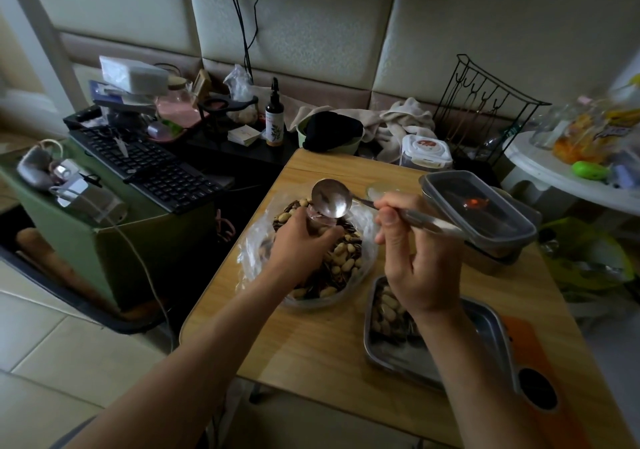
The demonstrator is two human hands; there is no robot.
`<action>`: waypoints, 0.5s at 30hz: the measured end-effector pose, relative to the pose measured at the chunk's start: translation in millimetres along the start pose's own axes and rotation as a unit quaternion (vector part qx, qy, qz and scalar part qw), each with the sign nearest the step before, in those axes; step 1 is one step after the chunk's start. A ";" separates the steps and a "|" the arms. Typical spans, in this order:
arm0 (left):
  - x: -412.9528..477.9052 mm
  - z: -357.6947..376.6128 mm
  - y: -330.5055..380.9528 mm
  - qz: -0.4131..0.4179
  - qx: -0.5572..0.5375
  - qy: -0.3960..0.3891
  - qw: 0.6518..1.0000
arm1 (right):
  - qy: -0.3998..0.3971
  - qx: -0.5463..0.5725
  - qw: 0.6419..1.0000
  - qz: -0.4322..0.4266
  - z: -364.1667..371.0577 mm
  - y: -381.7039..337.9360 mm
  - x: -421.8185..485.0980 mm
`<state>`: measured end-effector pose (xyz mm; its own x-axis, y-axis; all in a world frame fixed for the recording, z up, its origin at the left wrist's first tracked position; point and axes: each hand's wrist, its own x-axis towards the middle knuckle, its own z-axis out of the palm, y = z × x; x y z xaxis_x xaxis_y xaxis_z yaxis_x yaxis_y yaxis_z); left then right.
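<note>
Spoon (pixel 330 197), stiff steel, hangs with its bowl touching the mouth of what looks like a small clear jar (pixel 320 219), its handle pinched between the thumb and curled fingers of the right hand (pixel 420 254). The left hand (pixel 299 241) wraps round the jar, above peanuts (pixel 346 261) in an open plastic bag (pixel 251 251) on the wooden table (pixel 311 338). The jar is probably light, slick and breakable, so it is best gripped round its body.

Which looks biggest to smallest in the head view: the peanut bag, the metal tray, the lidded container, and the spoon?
1 and 2. The peanut bag and the metal tray look about alike. The tray lies nearer the camera and is partly hidden, so I won't rank them.
3. The lidded container.
4. The spoon.
</note>
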<state>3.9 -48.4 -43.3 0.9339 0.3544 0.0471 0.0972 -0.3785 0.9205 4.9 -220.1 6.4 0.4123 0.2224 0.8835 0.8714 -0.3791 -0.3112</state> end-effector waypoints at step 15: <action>-2.7 -24.5 6.3 -0.019 -0.033 0.078 0.996 | 0.112 0.099 0.918 0.366 -1.5 9.2 -2.3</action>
<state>-6.4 -30.8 -28.1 0.8647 0.4979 0.0665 0.1044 -0.3076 0.9458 11.6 -225.5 2.0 0.8612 -0.2268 0.4549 0.4227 -0.1777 -0.8887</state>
